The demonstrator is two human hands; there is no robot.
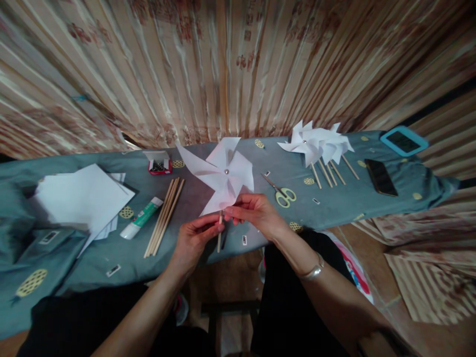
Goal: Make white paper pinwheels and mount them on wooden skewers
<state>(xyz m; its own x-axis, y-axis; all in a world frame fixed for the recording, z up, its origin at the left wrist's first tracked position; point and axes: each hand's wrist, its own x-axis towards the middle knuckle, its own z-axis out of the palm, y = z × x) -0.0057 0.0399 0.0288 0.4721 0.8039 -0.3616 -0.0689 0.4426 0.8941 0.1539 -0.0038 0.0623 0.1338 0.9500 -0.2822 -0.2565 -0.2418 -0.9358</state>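
Note:
A white paper pinwheel [235,171] with a silver pin at its centre is held over the middle of the cloth-covered board. My left hand [195,240] pinches the pinwheel's thin wooden stick [219,244] just below the blades. With thumb and fingers closed, my right hand [256,213] grips a lower paper blade beside the top of the stick. The blades hide most of the stick's upper part. Right of the pinwheel lie scissors [284,195] with yellow-green handles. Several loose wooden sticks [164,218] lie to the left.
A glue stick [140,218], a small red box of pins [160,166] and a stack of white paper [84,198] are on the left. Several finished pinwheels [316,141], a dark phone [381,177] and a blue-framed device [404,141] lie right. A striped curtain [223,64] hangs behind.

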